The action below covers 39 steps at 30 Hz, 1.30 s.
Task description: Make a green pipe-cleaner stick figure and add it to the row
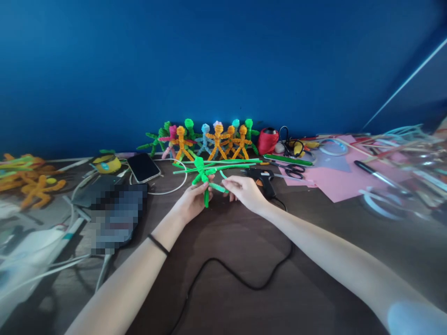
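Blue wall (223, 60) behind, left hand (190, 204) pinched the green doll (201, 177), seemingly steadying it while right hand (247, 191) pinched its leg (218, 187).

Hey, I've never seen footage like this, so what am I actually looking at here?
There is no machine here, just a person's bare hands. The single picture comes from a camera worn on the head, looking forward and down. The left hand holds a fuzzy green figure, while the right hand pinches at the end of one limb. Behind them, against a blue wall, stand similar colourful figures. On the dark table lie a phone, what looks like a glue gun and pink paper.
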{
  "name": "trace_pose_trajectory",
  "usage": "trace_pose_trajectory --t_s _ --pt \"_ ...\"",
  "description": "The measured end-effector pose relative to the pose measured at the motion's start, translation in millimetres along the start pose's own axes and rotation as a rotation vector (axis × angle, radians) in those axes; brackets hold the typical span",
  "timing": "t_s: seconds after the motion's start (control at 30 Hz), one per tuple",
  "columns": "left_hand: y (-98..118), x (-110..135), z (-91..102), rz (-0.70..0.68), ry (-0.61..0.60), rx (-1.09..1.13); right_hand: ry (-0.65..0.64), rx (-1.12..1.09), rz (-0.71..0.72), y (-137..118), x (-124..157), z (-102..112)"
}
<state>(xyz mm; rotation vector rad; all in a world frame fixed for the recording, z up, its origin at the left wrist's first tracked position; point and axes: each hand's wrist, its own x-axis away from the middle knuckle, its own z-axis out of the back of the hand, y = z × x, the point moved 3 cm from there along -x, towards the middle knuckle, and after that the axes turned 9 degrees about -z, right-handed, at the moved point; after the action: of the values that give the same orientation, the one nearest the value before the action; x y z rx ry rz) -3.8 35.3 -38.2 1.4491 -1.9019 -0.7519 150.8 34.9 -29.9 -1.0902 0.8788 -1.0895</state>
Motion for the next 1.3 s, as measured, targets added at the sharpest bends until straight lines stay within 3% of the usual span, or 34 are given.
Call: trace_pose_trajectory --t_s 0.17,0.3,0.4,0.5,0.7,0.87,1.07,1.17,1.3 --pt "2 0 3.3 -0.017 -0.01 0.045 0.203 -0.011 0.034 -11 -3 18" --pt "4 2 1.0 -0.006 -0.03 0.086 0.243 0.002 0.056 -13 -18 29" --pt "5 3 -0.6 -0.008 -0.062 0.086 0.232 0.144 0.071 -14 -43 32" --pt "6 3 -1.2 -0.006 -0.082 0.076 0.245 0.55 0.093 -17 -73 27" --pt "8 3 -0.1 0.01 -0.07 0.078 0.158 0.738 0.11 -16 -110 1" --pt "8 0 4.7 0.028 -0.047 0.078 0.189 0.803 0.099 -14 -111 -8" --pt "8 -1 7.3 0.013 -0.077 0.093 0.342 0.768 0.139 -36 -108 8" --pt "9 1 5.8 0.0 -0.073 0.092 0.449 0.578 0.348 -63 -94 24" --pt "9 1 5.0 -0.015 -0.053 0.078 0.446 0.356 0.378 -82 -55 45"
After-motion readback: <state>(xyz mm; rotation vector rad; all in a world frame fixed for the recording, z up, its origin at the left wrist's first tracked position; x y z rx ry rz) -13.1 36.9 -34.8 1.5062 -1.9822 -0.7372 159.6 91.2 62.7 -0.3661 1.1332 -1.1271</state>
